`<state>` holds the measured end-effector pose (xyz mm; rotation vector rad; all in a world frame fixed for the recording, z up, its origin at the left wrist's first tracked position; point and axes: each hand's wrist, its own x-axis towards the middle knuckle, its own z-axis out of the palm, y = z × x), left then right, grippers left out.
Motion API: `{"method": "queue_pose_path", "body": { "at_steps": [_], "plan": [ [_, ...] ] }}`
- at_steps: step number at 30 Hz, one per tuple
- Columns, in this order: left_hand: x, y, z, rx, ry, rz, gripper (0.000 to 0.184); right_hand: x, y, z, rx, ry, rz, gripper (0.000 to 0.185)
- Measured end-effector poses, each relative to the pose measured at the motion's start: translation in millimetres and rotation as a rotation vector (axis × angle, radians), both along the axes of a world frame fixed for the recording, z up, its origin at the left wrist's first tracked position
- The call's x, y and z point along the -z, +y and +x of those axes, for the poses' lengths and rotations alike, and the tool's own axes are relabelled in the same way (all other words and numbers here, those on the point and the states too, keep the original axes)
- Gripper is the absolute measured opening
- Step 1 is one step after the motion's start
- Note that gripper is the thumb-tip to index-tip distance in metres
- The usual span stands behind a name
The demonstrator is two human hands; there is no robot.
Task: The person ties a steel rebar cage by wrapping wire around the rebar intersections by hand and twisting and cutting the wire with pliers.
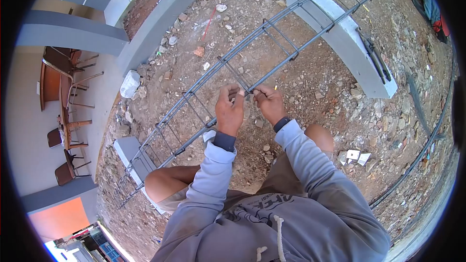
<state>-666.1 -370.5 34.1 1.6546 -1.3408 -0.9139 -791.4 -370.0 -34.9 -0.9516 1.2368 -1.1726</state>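
A long rebar cage of steel bars and square stirrups runs diagonally in front of me, from lower left to upper right. At a joint between a stirrup and the near bar, my left hand has its thumb and fingers pinched together. My right hand is closed in a pinch just right of the same joint, its fingertips close to the left ones. Whatever lies between the fingertips is too small to make out. Both wrists wear dark cuffs below light grey sleeves.
Pale slabs support the cage at right and lower left. Dark wire strands lie on the right slab. Rubble covers the ground, with broken white tiles and a black hose at right. Chairs stand on the porch.
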Motion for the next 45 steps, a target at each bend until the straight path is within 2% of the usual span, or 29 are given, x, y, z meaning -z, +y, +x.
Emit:
{"method": "queue_pose_path", "body": {
  "at_steps": [6,9,10,13,16,19,21,26,30,34,39,45],
  "plan": [
    [5.4,-19.2,-0.3,0.097,-0.28,-0.253,0.029,0.7,1.2,-0.8,-0.075,-0.126,0.108,0.016],
    [9.3,-23.9,-0.3,0.047,-0.105,-0.121,0.027,3.4,0.4,-1.2,-0.086,-0.103,0.094,0.016],
    [7.7,-25.7,-0.1,0.048,-0.128,-0.129,0.025,4.8,0.9,-0.3,-0.085,-0.085,0.083,0.016],
    [5.8,-32.2,-0.9,0.043,-0.188,-0.143,0.021,4.6,4.0,2.5,-0.033,0.003,-0.047,0.015],
    [13.0,-37.8,-0.3,0.033,-0.209,-0.132,0.02,1.1,4.5,1.2,-0.013,0.256,-0.245,0.014],
    [13.6,-38.7,-1.1,0.013,-0.221,-0.154,0.02,-9.0,7.4,-1.3,-0.009,0.353,-0.317,0.015],
    [10.0,-31.9,0.5,-0.008,-0.297,-0.229,0.019,-16.5,8.8,-2.1,-0.001,0.425,-0.305,0.014],
    [-0.4,-22.0,-4.0,-0.023,-0.241,-0.23,0.015,-25.1,8.8,4.7,0.024,0.515,-0.37,0.011],
    [-10.5,-1.1,-10.0,0.031,-0.183,-0.271,0.011,-29.9,6.8,6.3,0.058,0.675,-0.358,0.012],
    [-4.7,8.3,-2.7,0.148,-0.234,-0.336,0.011,-44.8,8.3,7.3,0.042,0.787,-0.303,0.01],
    [-2.3,4.1,10.7,0.319,-0.35,-0.496,0.016,-40.3,6.5,4.3,0.012,0.752,-0.325,0.01],
    [-3.0,7.4,24.6,0.462,-0.554,-0.545,0.025,-42.7,-3.7,-10.5,-0.102,0.605,-0.354,0.017]
  ]
}}
